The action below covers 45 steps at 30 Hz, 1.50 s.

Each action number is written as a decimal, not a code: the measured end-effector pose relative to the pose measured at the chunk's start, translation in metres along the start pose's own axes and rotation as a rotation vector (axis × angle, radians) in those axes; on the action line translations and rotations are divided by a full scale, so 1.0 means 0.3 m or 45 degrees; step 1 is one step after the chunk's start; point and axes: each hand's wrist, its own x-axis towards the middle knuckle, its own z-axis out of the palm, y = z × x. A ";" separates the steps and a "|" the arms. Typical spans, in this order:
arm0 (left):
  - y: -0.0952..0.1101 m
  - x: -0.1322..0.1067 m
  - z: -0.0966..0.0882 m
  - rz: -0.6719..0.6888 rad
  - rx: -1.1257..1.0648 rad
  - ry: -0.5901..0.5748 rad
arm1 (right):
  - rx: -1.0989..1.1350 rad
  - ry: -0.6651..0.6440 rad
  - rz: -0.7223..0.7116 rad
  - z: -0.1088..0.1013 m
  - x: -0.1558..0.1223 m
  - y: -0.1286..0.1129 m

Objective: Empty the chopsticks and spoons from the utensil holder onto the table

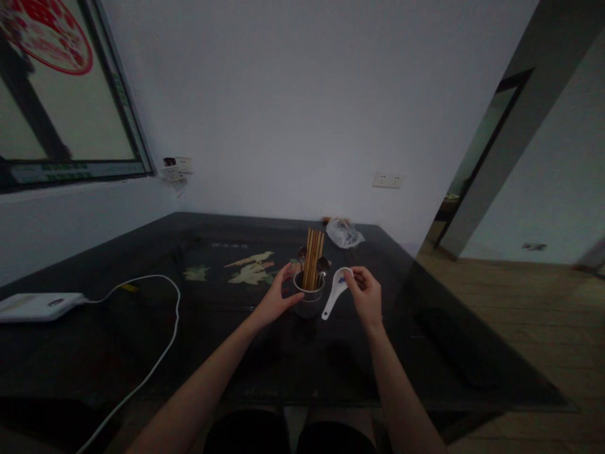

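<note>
A metal cup [309, 304] stands upright on the dark table, holding several wooden chopsticks [312, 258] and metal spoons [322, 265] with their bowls up. My left hand [278, 296] is around the cup's left side, thumb at the front of the rim and fingers behind it. Just right of the cup, my right hand [366, 293] pinches a white ceramic soup spoon [336, 291] by its bowl. The spoon's handle points down and to the left, and a small blue mark shows inside the bowl.
A crumpled clear plastic bag [344, 233] lies at the table's back edge. On the left, a white device [42, 306] trails a white cable [177, 309] over the front edge. A dark flat object [454, 347] lies at the right. Wall sockets [387, 181] are behind.
</note>
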 end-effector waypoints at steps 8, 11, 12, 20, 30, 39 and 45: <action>0.063 0.104 -0.082 0.102 0.364 0.266 | -0.054 -0.066 0.071 -0.005 -0.010 0.047; 0.074 0.158 -0.077 0.119 0.485 0.234 | -0.083 -0.105 0.071 0.004 -0.016 0.048; 0.075 0.171 -0.071 0.113 0.506 0.226 | -0.090 -0.118 0.073 0.007 -0.019 0.049; 0.063 0.189 -0.012 0.081 0.454 0.215 | -0.117 -0.151 0.098 0.020 -0.022 0.071; 0.057 0.197 0.022 0.083 0.547 0.238 | -0.167 -0.179 0.092 0.023 -0.023 0.073; 0.087 0.189 0.022 0.030 0.518 0.218 | -0.136 -0.165 0.092 0.023 -0.025 0.078; 0.110 0.187 0.006 0.037 0.449 0.265 | -0.139 -0.182 0.092 0.022 -0.027 0.074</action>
